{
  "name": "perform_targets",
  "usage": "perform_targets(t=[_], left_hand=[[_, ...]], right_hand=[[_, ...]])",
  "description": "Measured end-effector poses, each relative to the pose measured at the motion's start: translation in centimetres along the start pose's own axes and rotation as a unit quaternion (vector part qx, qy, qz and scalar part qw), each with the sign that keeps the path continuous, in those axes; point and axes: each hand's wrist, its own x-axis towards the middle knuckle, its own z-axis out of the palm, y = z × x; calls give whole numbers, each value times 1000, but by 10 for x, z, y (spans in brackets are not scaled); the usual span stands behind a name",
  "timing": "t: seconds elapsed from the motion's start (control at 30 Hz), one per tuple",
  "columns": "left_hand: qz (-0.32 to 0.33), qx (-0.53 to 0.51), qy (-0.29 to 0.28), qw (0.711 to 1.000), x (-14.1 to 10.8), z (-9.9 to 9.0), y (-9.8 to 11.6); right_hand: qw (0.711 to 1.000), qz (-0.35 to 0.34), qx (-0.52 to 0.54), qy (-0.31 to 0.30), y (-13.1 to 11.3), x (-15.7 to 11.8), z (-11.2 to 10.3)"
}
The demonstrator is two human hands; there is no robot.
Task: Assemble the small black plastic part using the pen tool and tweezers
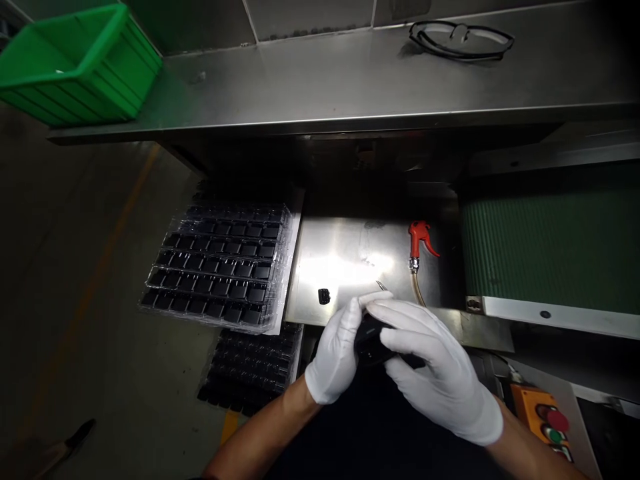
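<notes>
- The red pistol-shaped air gun with a metal fitting (416,240) lies on the bare silvery metal tabletop (345,240) and serves as landmark
- The smooth black rounded piece (370,339) is held above the surface, left of the air gun and nearer the person; its lower edge merges with dark clothing
- The left hand, in a white fabric glove (336,353), cups the piece's left side, fingers grasping it, thumb raised along the edge
- The right hand, in a white fabric glove (435,363), has its fingers curled onto the piece from the opposite side
- The piece is probably light, stiff plastic, slippery against fabric and easily scuffed; holding it by the rim from both sides, with gentle pressure, seems best
- A small flat glossy black part (324,296) lies left of the air gun, and a thin pointed metal tip (381,285) shows between that part and the gun's hose
- Farther left of the air gun stand stacked clear plastic trays (277,287) of black blocky pieces; right of it is a ribbed green conveyor belt (550,247)
</notes>
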Motion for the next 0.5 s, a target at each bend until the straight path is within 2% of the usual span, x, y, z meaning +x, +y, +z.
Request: perform_targets(t=[0.3, 0.4, 0.5], left_hand=[[16, -35, 34, 999, 1, 3, -7], [24, -52, 69, 996, 4, 4, -11], [44, -59, 116, 991, 1, 14, -20]], right_hand=[[999, -1, -36, -39, 4, 2, 0], [997, -10, -40, -67, 6, 5, -4], [993, -25, -39, -113, 16, -8, -4]])
